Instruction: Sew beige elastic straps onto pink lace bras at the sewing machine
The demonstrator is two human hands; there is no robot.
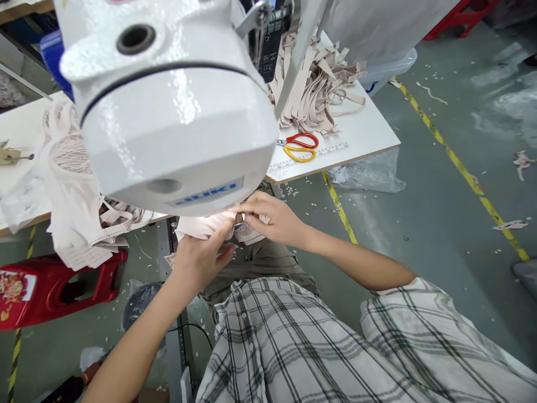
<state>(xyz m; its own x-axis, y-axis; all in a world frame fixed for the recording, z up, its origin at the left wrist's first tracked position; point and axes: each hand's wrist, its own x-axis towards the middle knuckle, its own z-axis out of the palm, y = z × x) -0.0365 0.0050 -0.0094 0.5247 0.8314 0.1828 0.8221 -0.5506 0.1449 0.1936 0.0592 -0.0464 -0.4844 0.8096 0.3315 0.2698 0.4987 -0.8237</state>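
Observation:
Under the front of a white sewing machine (180,134), pale pink fabric (201,226) lies at the machine's working area. My left hand (199,257) is closed on this fabric, the thumb pressing on top near its right edge. Close beside that thumb, my right hand (277,221) pinches with its thumb and fingertips; whatever sits between them is too small to make out. A patterned, lace-like piece (251,232) hangs just below the right fingers. The machine head hides the needle and part of the fabric.
Scissors (300,146) with red and yellow handles lie by a ruler (331,150) on the right table, before a heap of beige strips (319,84). More pale fabric (71,196) hangs off the table at left, above a red stool (54,291).

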